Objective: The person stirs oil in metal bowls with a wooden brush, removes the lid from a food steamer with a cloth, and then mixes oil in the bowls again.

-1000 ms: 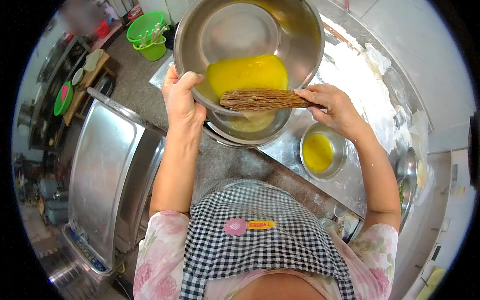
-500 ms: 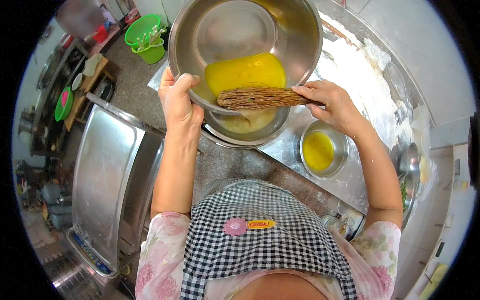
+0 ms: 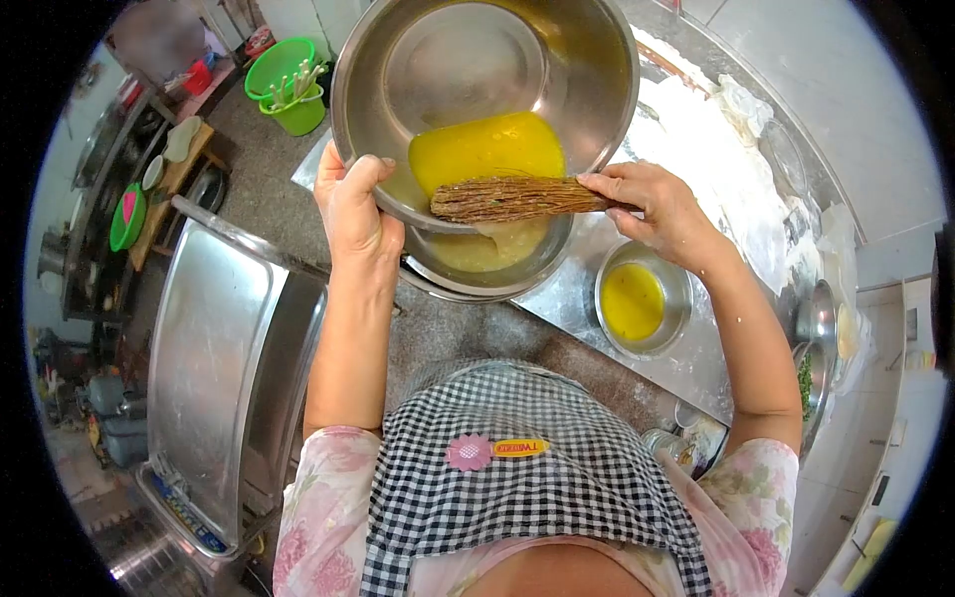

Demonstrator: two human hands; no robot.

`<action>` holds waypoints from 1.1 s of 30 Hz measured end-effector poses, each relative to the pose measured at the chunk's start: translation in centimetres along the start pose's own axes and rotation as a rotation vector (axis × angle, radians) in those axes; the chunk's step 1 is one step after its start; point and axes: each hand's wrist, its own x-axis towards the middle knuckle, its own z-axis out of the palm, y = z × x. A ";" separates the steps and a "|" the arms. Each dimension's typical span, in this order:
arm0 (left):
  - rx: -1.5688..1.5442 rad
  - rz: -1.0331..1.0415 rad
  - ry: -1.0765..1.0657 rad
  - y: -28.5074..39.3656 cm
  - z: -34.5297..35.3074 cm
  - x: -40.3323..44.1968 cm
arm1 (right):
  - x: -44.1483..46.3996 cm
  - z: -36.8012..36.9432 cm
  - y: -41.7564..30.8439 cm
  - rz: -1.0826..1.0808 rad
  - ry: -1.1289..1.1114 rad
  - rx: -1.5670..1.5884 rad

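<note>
My left hand point(image 3: 360, 211) grips the left rim of a large steel bowl point(image 3: 463, 62), which is tilted toward me. Yellow liquid point(image 3: 487, 149) pools low in it. In my right hand point(image 3: 652, 207) is the handle end of a brown twig whisk point(image 3: 507, 198), lying across the bowl's near rim. Below the rim sits a second steel bowl point(image 3: 537, 274) with pale yellowish liquid point(image 3: 482, 251); the upper bowl hides part of it. Something pale hangs at the rim between the two.
A small steel bowl point(image 3: 680, 316) of yellow liquid stands on the metal table point(image 3: 567, 298) at right. White flour or dough point(image 3: 716, 179) covers the table behind. Green buckets point(image 3: 296, 111) stand on the floor at upper left. A large metal box point(image 3: 214, 348) is at left.
The tilted bowl, both hands and the whisk have shifted slightly left. The whisk stays along the near rim, and my grips look the same.
</note>
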 end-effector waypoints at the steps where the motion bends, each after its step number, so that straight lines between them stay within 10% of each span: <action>1: -0.007 0.001 0.006 0.0 0.1 0.0 | 0.0 0.0 0.0 -0.003 0.001 -0.004; 33: -0.024 0.034 0.003 0.5 0.2 -0.9 | -0.2 0.0 -0.6 -0.016 0.007 -0.076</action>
